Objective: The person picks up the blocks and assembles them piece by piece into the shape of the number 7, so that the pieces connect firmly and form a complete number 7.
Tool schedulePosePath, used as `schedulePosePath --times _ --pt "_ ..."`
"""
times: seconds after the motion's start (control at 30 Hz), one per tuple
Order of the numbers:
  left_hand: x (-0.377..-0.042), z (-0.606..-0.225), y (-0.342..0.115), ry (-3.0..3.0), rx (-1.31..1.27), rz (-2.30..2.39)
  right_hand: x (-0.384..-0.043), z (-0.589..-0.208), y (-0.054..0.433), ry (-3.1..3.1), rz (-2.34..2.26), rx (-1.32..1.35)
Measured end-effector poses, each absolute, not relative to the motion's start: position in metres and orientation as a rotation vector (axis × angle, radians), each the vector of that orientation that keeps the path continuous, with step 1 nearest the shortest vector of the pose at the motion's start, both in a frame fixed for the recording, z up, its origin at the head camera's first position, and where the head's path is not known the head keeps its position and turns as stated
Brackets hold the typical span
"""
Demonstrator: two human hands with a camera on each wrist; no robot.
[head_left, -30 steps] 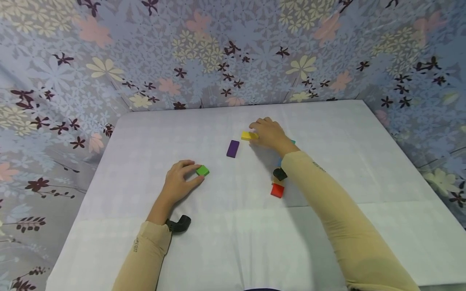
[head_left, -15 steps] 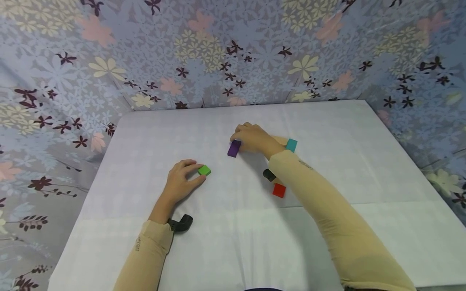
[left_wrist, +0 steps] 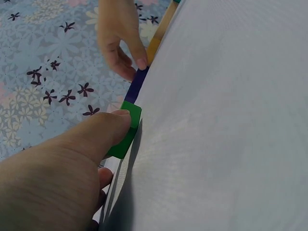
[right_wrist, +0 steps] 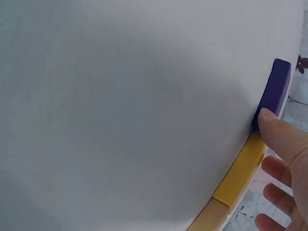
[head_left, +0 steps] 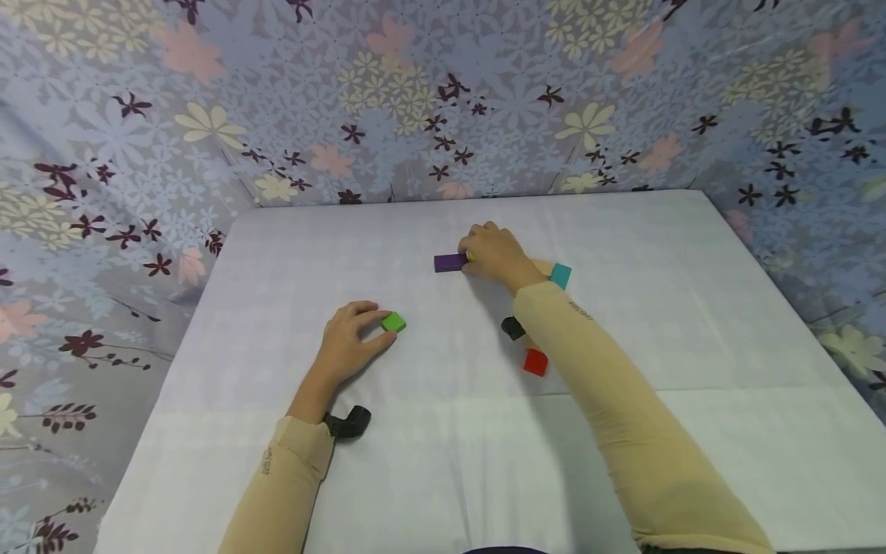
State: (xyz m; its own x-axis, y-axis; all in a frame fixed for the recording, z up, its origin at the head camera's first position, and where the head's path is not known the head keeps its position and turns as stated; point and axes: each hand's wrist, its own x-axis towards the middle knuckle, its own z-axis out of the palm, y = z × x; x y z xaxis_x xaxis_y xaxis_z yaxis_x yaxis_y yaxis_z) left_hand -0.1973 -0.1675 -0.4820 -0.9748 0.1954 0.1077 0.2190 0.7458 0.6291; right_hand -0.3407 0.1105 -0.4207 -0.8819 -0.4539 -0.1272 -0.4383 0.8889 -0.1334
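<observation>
My right hand (head_left: 494, 254) holds a purple block (head_left: 448, 263) by its right end, the thumb on its near side in the right wrist view. End to end with it lies a yellow block (right_wrist: 240, 168), mostly hidden by the hand in the head view. A plain wooden block (right_wrist: 211, 215) continues the row past the yellow one. Nearer the front left, my left hand (head_left: 349, 342) pinches a green block (head_left: 394, 322) between thumb and fingers on the white cloth.
A teal block (head_left: 561, 275) sits at the right end of the row. Closer to the front lies a red block (head_left: 536, 362), with part of a wooden block behind it under the right sleeve (head_left: 595, 369). A flowered cloth (head_left: 415, 100) hangs behind the white-covered table (head_left: 429, 477).
My right hand moved left from the yellow block to the purple one, then turned it from slanted to lengthwise and brought it against the yellow block. The left hand stayed at the green block.
</observation>
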Motion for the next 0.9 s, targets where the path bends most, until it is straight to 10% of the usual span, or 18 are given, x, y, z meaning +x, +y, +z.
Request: schedulePosePath --times 0.9 --pt "-0.197 -0.48 -0.168 -2.901 -0.345 -1.051 -0.343 -0.423 0.119 2.932 -0.219 -0.512"
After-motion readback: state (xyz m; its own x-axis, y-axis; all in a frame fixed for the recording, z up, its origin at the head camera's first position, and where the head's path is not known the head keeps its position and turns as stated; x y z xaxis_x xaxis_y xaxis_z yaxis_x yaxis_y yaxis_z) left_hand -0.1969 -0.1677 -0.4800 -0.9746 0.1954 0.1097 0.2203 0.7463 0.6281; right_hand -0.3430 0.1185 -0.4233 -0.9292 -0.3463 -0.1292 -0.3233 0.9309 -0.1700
